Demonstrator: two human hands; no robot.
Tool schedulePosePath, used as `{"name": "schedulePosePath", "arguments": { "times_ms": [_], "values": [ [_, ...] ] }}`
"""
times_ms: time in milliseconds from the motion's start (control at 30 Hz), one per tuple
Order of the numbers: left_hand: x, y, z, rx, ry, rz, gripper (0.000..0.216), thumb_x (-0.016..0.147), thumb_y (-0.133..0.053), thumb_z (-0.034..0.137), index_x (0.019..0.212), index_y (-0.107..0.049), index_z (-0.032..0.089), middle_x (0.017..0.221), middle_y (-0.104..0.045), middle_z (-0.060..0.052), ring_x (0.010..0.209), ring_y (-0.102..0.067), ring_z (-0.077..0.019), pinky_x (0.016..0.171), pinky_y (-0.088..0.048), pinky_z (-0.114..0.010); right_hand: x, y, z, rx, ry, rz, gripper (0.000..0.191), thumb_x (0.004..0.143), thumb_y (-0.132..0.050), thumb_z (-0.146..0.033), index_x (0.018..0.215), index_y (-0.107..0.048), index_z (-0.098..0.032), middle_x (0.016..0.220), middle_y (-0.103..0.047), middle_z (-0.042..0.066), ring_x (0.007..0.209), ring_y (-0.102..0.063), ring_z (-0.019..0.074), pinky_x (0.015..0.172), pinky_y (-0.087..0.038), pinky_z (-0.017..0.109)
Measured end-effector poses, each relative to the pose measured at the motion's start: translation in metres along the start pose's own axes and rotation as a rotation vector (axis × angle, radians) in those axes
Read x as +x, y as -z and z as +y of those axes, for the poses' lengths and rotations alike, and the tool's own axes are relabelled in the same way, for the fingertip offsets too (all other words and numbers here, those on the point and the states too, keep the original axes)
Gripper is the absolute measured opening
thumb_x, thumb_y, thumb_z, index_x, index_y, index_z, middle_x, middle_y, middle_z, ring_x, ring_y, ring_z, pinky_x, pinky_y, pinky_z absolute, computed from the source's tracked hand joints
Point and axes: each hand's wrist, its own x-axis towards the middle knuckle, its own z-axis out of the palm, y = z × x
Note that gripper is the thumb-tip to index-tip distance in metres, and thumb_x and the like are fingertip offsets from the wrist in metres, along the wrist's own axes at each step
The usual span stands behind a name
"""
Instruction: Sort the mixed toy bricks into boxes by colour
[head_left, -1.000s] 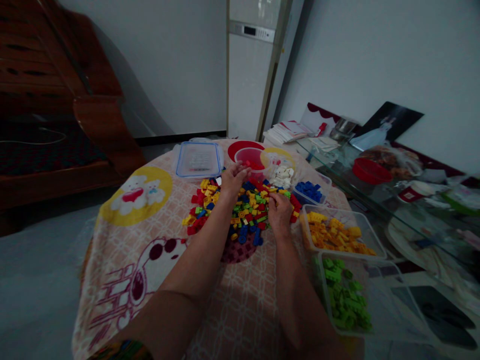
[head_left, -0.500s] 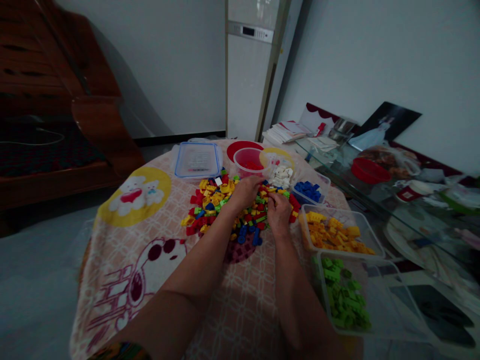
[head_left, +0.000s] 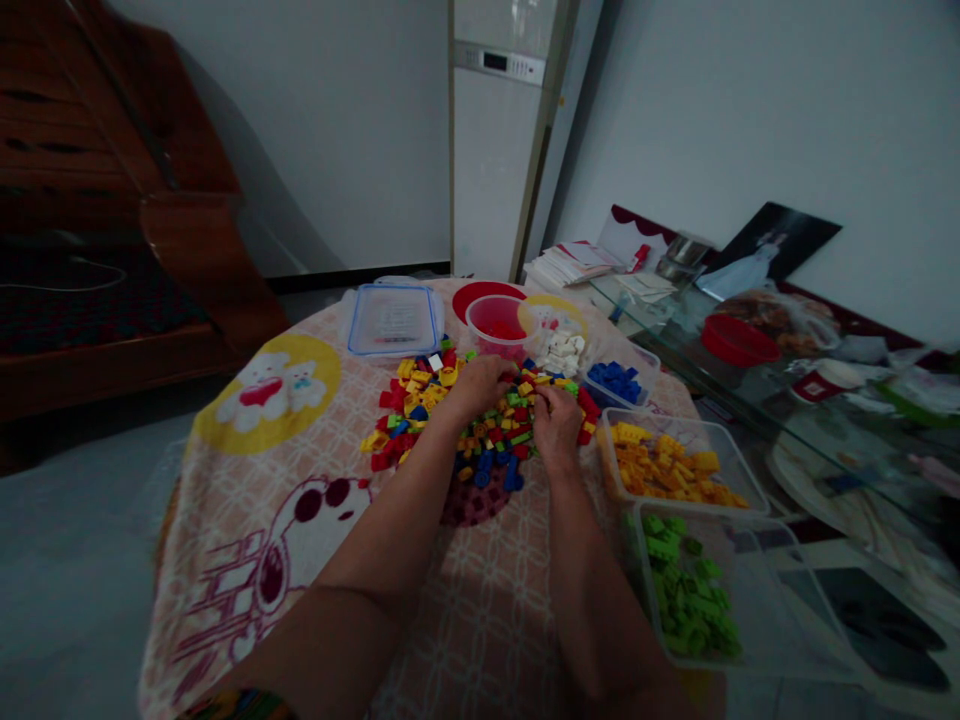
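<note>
A heap of toy building bricks (head_left: 420, 398) in red, yellow, blue and green lies on the cloth-covered table. My left hand (head_left: 482, 386) reaches over the middle of the heap, its fingers bent and closed close to some red bricks. At the heap's right side is my right hand (head_left: 556, 420), thumb and fingers pinched together low over the bricks. Whatever either hand holds is too small or too hidden to name. Just beyond my left hand stands a pink tub (head_left: 501, 312) with red bricks inside. White bricks (head_left: 562, 352) lie beside it.
To the right are clear boxes of blue bricks (head_left: 616, 384), yellow bricks (head_left: 667, 470) and green bricks (head_left: 690, 590). A blue-rimmed lid (head_left: 395, 320) lies at the back left, and a red lid (head_left: 469, 293) behind the tub. A cluttered glass table (head_left: 675, 340) adjoins on the right.
My left hand has shifted slightly left and toward me, away from the tub. My right hand stays almost in place, still pinched at the heap's right side.
</note>
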Motion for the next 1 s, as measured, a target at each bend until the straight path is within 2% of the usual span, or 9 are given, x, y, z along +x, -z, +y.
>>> {"name": "schedulePosePath", "arguments": {
  "times_ms": [100, 300, 500, 567, 633, 733, 800, 867, 1000],
  "values": [
    [-0.001, 0.008, -0.005, -0.042, 0.028, 0.01, 0.023, 0.071, -0.071, 0.018, 0.09, -0.083, 0.022, 0.087, -0.079, -0.006, 0.083, -0.07, -0.0245, 0.088, -0.054, -0.036, 0.0, 0.0, -0.001, -0.011, 0.011, 0.005, 0.024, 0.087, -0.051, -0.018, 0.092, -0.075, -0.018, 0.097, -0.076, 0.011, 0.095, -0.065, 0.0253, 0.094, -0.049, 0.04],
    [0.0, 0.017, -0.007, -0.173, 0.08, 0.142, 0.016, 0.072, -0.071, 0.025, 0.083, -0.082, 0.021, 0.08, -0.078, -0.004, 0.074, -0.068, -0.0205, 0.078, -0.054, -0.031, 0.001, 0.001, -0.003, -0.003, -0.008, 0.001, 0.024, 0.086, -0.052, -0.018, 0.091, -0.075, -0.019, 0.095, -0.076, 0.01, 0.094, -0.065, 0.0253, 0.095, -0.048, 0.041],
    [0.003, 0.009, -0.013, -0.581, 0.181, 0.226, 0.036, 0.071, -0.07, 0.029, 0.102, -0.08, 0.014, 0.078, -0.076, -0.004, 0.068, -0.066, -0.0171, 0.069, -0.057, -0.03, 0.001, 0.001, -0.002, -0.009, 0.001, -0.008, 0.023, 0.086, -0.052, -0.017, 0.091, -0.075, -0.018, 0.095, -0.075, 0.01, 0.095, -0.065, 0.0251, 0.096, -0.048, 0.04],
    [0.005, 0.004, -0.017, -0.72, 0.206, 0.28, 0.042, 0.071, -0.071, 0.03, 0.109, -0.077, 0.012, 0.087, -0.077, -0.006, 0.074, -0.069, -0.0179, 0.075, -0.06, -0.033, 0.001, 0.001, -0.002, -0.002, 0.01, -0.003, 0.024, 0.085, -0.052, -0.017, 0.09, -0.075, -0.017, 0.094, -0.075, 0.011, 0.094, -0.065, 0.0252, 0.095, -0.048, 0.04],
    [0.008, -0.001, -0.021, -0.797, 0.195, 0.337, 0.049, 0.071, -0.071, 0.028, 0.117, -0.073, 0.012, 0.105, -0.078, -0.009, 0.089, -0.073, -0.0208, 0.086, -0.061, -0.037, 0.001, 0.001, -0.001, 0.007, 0.019, -0.002, 0.024, 0.085, -0.052, -0.017, 0.09, -0.075, -0.017, 0.094, -0.075, 0.012, 0.093, -0.065, 0.0257, 0.094, -0.048, 0.04],
    [0.014, -0.01, -0.03, -0.823, 0.137, 0.379, 0.062, 0.075, -0.069, 0.023, 0.136, -0.062, 0.013, 0.134, -0.068, -0.014, 0.112, -0.071, -0.025, 0.102, -0.057, -0.043, 0.001, 0.0, 0.0, 0.009, 0.02, 0.006, 0.024, 0.085, -0.051, -0.018, 0.09, -0.075, -0.018, 0.093, -0.075, 0.011, 0.094, -0.065, 0.0264, 0.094, -0.048, 0.041],
    [0.018, -0.015, -0.036, -0.81, 0.088, 0.384, 0.07, 0.078, -0.066, 0.02, 0.146, -0.053, 0.015, 0.146, -0.059, -0.015, 0.121, -0.067, -0.026, 0.108, -0.054, -0.045, 0.001, 0.0, 0.0, 0.009, 0.019, 0.015, 0.024, 0.085, -0.051, -0.018, 0.09, -0.075, -0.018, 0.093, -0.075, 0.011, 0.093, -0.065, 0.0263, 0.094, -0.048, 0.042],
    [0.021, -0.019, -0.04, -0.777, 0.045, 0.381, 0.073, 0.08, -0.064, 0.017, 0.151, -0.047, 0.016, 0.151, -0.054, -0.016, 0.125, -0.066, -0.0265, 0.111, -0.051, -0.046, 0.001, 0.0, 0.001, 0.01, 0.021, 0.016, 0.023, 0.084, -0.052, -0.018, 0.09, -0.075, -0.018, 0.093, -0.076, 0.011, 0.092, -0.065, 0.0263, 0.094, -0.048, 0.041],
    [0.022, -0.02, -0.042, -0.684, 0.021, 0.378, 0.07, 0.081, -0.062, 0.016, 0.15, -0.049, 0.015, 0.151, -0.053, -0.018, 0.122, -0.068, -0.0276, 0.11, -0.052, -0.047, 0.001, 0.0, 0.0, 0.013, 0.027, 0.012, 0.023, 0.084, -0.053, -0.018, 0.089, -0.075, -0.018, 0.093, -0.076, 0.011, 0.093, -0.065, 0.0258, 0.093, -0.049, 0.041]
  ]
}}
